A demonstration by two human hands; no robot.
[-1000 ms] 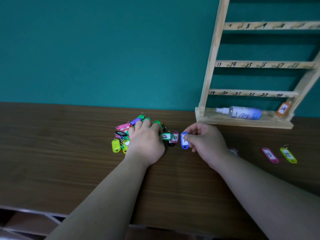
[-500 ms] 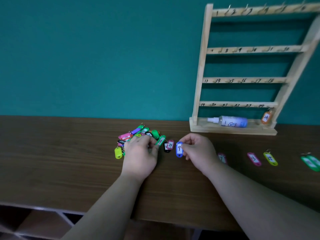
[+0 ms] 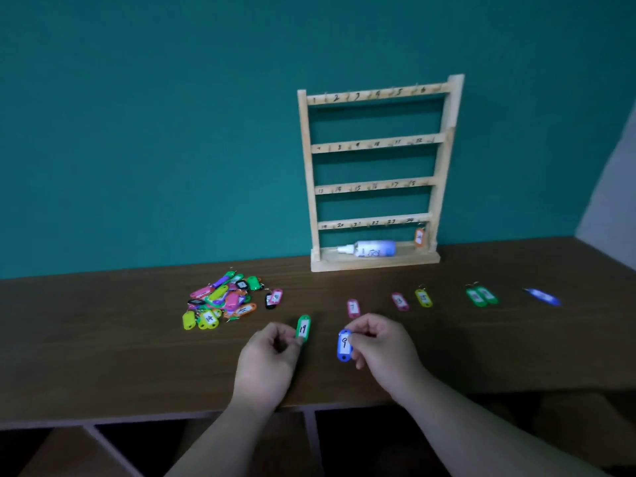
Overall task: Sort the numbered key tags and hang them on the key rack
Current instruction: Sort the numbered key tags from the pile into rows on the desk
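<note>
My left hand (image 3: 266, 361) pinches a green key tag marked 19 (image 3: 303, 327) above the table's front part. My right hand (image 3: 383, 352) pinches a blue tag marked 9 (image 3: 344, 345) by its top end. A pile of several coloured tags (image 3: 222, 299) lies to the left. Single tags lie in a row on the table: a pink 7 (image 3: 353, 308), a pink 3 (image 3: 399, 301), a yellow one (image 3: 423, 298), two green ones (image 3: 481, 296) and a blue one (image 3: 542, 296). The wooden key rack (image 3: 377, 182) stands against the wall, with an orange tag (image 3: 419, 237) hanging at its lower right.
A white and blue spray bottle (image 3: 370, 248) lies on the rack's base. The brown table (image 3: 103, 346) runs along the teal wall; its front edge is just below my hands, with open shelving underneath. A black and a pink tag (image 3: 274, 298) lie apart from the pile.
Both hands have drawn back from the pile toward the table's front edge. My left hand has picked up the green 19 tag; the right keeps the blue 9 tag. The view has tilted up.
</note>
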